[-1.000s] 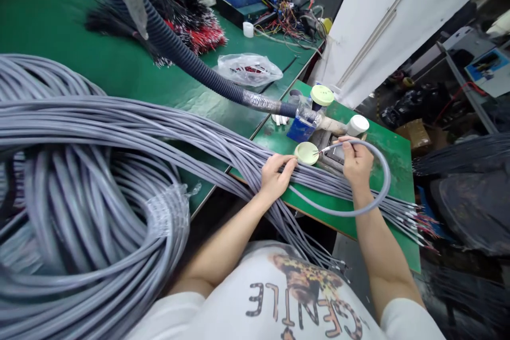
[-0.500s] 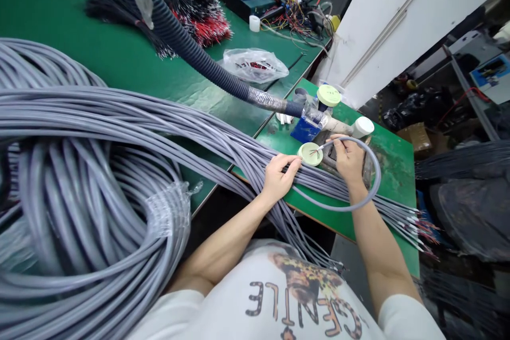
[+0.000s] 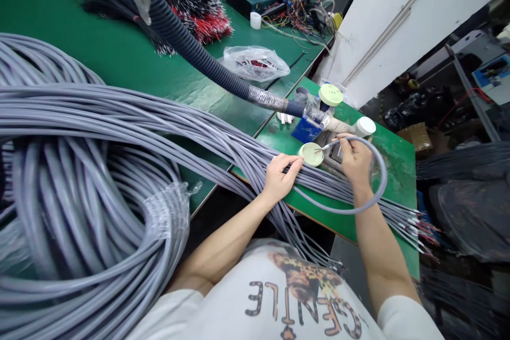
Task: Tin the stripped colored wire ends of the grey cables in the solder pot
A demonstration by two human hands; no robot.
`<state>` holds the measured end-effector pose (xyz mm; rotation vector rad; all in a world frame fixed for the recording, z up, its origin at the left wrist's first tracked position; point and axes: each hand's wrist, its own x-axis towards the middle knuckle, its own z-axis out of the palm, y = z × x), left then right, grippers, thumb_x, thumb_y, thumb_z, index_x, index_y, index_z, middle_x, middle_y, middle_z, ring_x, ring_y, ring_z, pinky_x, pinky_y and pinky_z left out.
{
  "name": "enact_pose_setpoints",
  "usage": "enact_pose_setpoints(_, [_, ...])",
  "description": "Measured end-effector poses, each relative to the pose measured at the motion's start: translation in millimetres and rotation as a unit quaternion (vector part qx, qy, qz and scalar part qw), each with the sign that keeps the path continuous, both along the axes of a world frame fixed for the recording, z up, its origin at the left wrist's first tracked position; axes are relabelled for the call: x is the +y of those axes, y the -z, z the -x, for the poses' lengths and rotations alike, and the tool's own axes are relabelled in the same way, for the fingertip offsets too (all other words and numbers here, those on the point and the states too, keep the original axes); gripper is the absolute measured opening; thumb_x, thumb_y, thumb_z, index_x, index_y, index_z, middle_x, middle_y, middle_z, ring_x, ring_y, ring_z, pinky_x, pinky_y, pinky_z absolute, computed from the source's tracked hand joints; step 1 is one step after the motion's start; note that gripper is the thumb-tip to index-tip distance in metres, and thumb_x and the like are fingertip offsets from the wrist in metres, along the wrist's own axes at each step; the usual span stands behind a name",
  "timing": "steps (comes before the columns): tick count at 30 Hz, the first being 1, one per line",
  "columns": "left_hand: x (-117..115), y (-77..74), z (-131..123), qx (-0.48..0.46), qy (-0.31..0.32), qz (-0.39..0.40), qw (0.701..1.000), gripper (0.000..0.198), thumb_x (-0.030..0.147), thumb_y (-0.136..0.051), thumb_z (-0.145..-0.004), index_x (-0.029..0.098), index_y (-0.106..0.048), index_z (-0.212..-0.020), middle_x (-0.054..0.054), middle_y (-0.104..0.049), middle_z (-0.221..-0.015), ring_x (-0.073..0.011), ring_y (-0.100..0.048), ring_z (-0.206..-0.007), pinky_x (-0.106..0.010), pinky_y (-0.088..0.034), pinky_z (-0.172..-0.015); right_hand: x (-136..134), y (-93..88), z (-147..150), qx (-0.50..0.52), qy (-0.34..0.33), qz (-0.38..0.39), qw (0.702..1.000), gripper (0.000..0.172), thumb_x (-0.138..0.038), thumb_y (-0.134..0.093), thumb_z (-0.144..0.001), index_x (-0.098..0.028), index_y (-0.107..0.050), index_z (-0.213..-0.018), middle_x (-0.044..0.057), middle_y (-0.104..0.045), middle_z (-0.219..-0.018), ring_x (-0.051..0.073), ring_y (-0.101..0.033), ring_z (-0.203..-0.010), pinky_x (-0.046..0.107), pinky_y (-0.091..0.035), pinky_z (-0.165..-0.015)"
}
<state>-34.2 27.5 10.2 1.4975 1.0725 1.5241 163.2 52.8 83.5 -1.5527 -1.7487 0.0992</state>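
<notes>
My right hand (image 3: 356, 163) pinches a grey cable (image 3: 383, 172) just behind its stripped end. That cable bends in a wide loop around my right wrist. Its thin bare-ended wires point left, over the near right part of a shallow pale-green round dish (image 3: 307, 156). With closed fingertips, my left hand (image 3: 281, 176) grips the dish's near left rim. Beneath both hands runs a bundle of grey cables (image 3: 223, 135), its stripped ends (image 3: 418, 228) fanned out at the right edge of the green board.
A ribbed black hose (image 3: 207, 64) crosses overhead to a nozzle beside a blue block (image 3: 306, 130). A lidded jar (image 3: 330, 95) and a white-capped container (image 3: 364, 126) stand behind. Big cable coils (image 3: 79, 212) fill the left. A plastic bag (image 3: 255, 64) lies farther back.
My right hand has shifted slightly right, drawing the cable's wire tips from the dish's middle toward its right rim. My left hand and the dish have barely moved.
</notes>
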Motion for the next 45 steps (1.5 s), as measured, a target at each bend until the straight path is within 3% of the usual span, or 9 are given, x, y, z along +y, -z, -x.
enact_pose_setpoints(4, [-0.1, 0.4, 0.3, 0.0, -0.002, -0.011, 1.0, 0.016, 0.027, -0.058, -0.088, 0.018, -0.071, -0.087, -0.003, -0.073, -0.076, -0.0171, -0.064, -0.075, -0.032, -0.047, -0.077, -9.7, -14.3, -24.7, -0.027, 0.065, -0.045, 0.997, 0.027, -0.034, -0.045, -0.095, -0.02, -0.068, -0.1, 0.006, -0.072, -0.093, 0.021, -0.065, -0.093, 0.038, -0.048, -0.087])
enact_pose_setpoints(7, [-0.3, 0.3, 0.6, 0.001, -0.001, -0.014, 1.0, 0.016, 0.026, -0.058, -0.088, 0.019, -0.071, -0.087, -0.002, -0.072, -0.073, -0.017, -0.063, -0.074, -0.032, -0.047, -0.077, -12.1, -14.3, -49.4, -0.053, 0.11, -0.064, 0.99, 0.028, -0.033, -0.044, -0.094, -0.019, -0.068, -0.097, 0.006, -0.072, -0.089, 0.022, -0.065, -0.09, 0.038, -0.048, -0.086])
enact_pose_setpoints(14, [-0.4, -0.2, 0.8, 0.012, 0.004, -0.009, 1.0, 0.017, 0.028, -0.057, -0.088, 0.018, -0.071, -0.088, -0.002, -0.071, -0.072, -0.0164, -0.062, -0.074, -0.031, -0.047, -0.077, -3.5, 6.2, -92.2, -0.074, 0.174, -0.064, 0.98, 0.031, -0.034, -0.042, -0.093, -0.017, -0.068, -0.091, 0.007, -0.073, -0.087, 0.021, -0.066, -0.091, 0.034, -0.048, -0.086])
enact_pose_setpoints(24, [0.7, 0.5, 0.6, 0.018, 0.006, -0.006, 1.0, 0.017, 0.028, -0.057, -0.088, 0.019, -0.071, -0.089, -0.002, -0.071, -0.073, -0.0165, -0.063, -0.074, -0.032, -0.048, -0.077, 12.9, 35.2, -120.8, -0.085, 0.2, -0.016, 0.976, 0.035, -0.037, -0.04, -0.093, -0.018, -0.069, -0.093, 0.007, -0.073, -0.092, 0.024, -0.063, -0.097, 0.038, -0.044, -0.091])
enact_pose_setpoints(31, [0.8, 0.2, -0.2, 0.014, 0.008, -0.011, 1.0, 0.015, 0.026, -0.058, -0.088, 0.019, -0.071, -0.088, -0.002, -0.071, -0.072, -0.0164, -0.062, -0.073, -0.032, -0.048, -0.077, 16.5, 41.4, -117.1, -0.093, 0.194, -0.005, 0.977, 0.035, -0.037, -0.038, -0.093, -0.019, -0.068, -0.095, 0.008, -0.072, -0.091, 0.024, -0.061, -0.095, 0.04, -0.044, -0.091])
enact_pose_setpoints(36, [1.6, 0.7, -0.5, 0.017, 0.007, -0.01, 1.0, 0.016, 0.027, -0.057, -0.088, 0.019, -0.071, -0.089, -0.002, -0.071, -0.072, -0.0167, -0.062, -0.073, -0.032, -0.048, -0.076, 9.3, 29.3, -108.8, -0.087, 0.198, 0.002, 0.976, 0.035, -0.038, -0.039, -0.093, -0.018, -0.068, -0.094, 0.009, -0.071, -0.092, 0.024, -0.061, -0.095, 0.04, -0.044, -0.091])
enact_pose_setpoints(41, [3.0, 0.5, 0.9, 0.02, 0.003, -0.01, 1.0, 0.018, 0.031, -0.057, -0.088, 0.019, -0.072, -0.088, -0.003, -0.071, -0.071, -0.0169, -0.062, -0.072, -0.033, -0.048, -0.076, -35.9, -6.9, -73.6, -0.061, 0.17, -0.065, 0.981, 0.032, -0.036, -0.039, -0.095, -0.02, -0.066, -0.103, 0.008, -0.069, -0.099, 0.022, -0.062, -0.097, 0.038, -0.046, -0.092])
enact_pose_setpoints(43, [-1.9, -4.6, -0.6, -0.001, 0.019, -0.001, 1.0, 0.02, 0.033, -0.058, -0.087, 0.019, -0.072, -0.087, -0.004, -0.071, -0.072, -0.0172, -0.062, -0.073, -0.033, -0.049, -0.076, -62.6, -20.3, -52.2, -0.056, 0.116, -0.078, 0.989, 0.028, -0.031, -0.041, -0.095, -0.023, -0.064, -0.109, 0.007, -0.069, -0.104, 0.022, -0.062, -0.099, 0.04, -0.048, -0.09])
enact_pose_setpoints(45, [-12.3, -12.7, -5.6, -0.04, 0.084, 0.031, 0.995, 0.026, 0.038, -0.057, -0.088, 0.018, -0.073, -0.085, -0.006, -0.072, -0.074, -0.0174, -0.063, -0.073, -0.032, -0.049, -0.074, -88.8, -28.5, -32.9, -0.065, 0.018, -0.103, 0.992, 0.026, -0.026, -0.048, -0.092, -0.03, -0.063, -0.113, 0.005, -0.069, -0.108, 0.024, -0.063, -0.1, 0.042, -0.05, -0.087])
